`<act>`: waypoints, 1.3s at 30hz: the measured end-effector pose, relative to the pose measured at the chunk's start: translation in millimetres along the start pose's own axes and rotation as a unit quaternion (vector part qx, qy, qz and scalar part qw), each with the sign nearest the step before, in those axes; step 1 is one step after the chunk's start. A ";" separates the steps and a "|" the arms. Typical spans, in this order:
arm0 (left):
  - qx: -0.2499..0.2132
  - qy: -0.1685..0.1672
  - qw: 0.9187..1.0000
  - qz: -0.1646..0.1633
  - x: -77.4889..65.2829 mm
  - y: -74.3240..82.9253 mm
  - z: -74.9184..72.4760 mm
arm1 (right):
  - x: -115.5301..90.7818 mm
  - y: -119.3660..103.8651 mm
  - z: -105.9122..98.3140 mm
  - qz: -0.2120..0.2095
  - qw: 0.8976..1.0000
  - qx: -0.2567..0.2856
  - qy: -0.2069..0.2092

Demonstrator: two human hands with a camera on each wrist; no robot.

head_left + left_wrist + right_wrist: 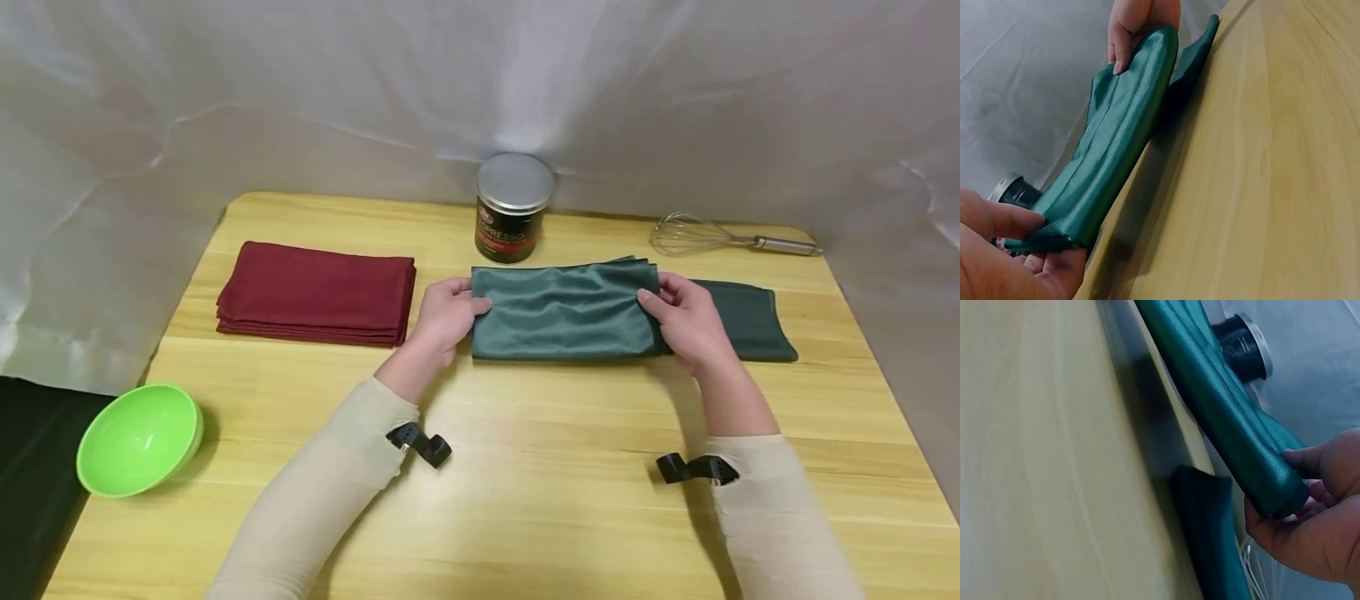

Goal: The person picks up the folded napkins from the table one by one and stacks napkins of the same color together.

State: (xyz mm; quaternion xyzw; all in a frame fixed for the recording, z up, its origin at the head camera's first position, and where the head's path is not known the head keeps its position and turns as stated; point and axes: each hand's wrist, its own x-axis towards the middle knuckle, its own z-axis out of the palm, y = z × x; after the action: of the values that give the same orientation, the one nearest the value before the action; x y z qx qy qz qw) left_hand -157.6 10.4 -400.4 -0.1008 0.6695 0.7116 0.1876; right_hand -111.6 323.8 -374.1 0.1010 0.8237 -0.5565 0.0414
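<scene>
A shiny green folded cloth (562, 312) is stretched between both hands, lifted above the table with a shadow beneath it in the wrist views. My left hand (446, 317) pinches its left end, thumb on top and fingers underneath. At the other end my right hand (686, 321) grips it the same way, as the right wrist view also shows. Another green folded cloth (753, 321) lies on the table by the right hand, partly hidden behind that hand and the lifted cloth. To the left of my left hand rests a stack of folded dark red cloth (318, 293).
An espresso can (512, 221) with a grey lid stands behind the lifted cloth. A wire whisk (731, 237) lies at the back right of the wooden table (540, 500). At the left edge sits a bright green bowl (138, 442). Pale grey fabric (337, 75) hangs behind.
</scene>
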 end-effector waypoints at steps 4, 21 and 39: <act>-0.045 -0.024 0.999 -0.015 2.0 -0.1 10.1 | -1.3 2.4 -9.9 0.002 1.000 0.003 0.008; -0.075 -0.067 0.995 -0.009 11.6 10.7 69.9 | -4.0 21.9 -67.8 0.014 0.988 0.146 0.047; 0.003 -0.055 0.998 -0.010 35.5 15.4 136.7 | 0.0 45.3 -117.5 0.044 0.976 0.177 0.119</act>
State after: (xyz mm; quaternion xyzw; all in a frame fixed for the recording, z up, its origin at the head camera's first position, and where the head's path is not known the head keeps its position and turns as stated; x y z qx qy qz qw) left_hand -181.3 150.0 -389.0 -0.0672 0.6592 0.7122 0.2317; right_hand -96.7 448.8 -370.9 0.2080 0.7058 -0.6752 -0.0513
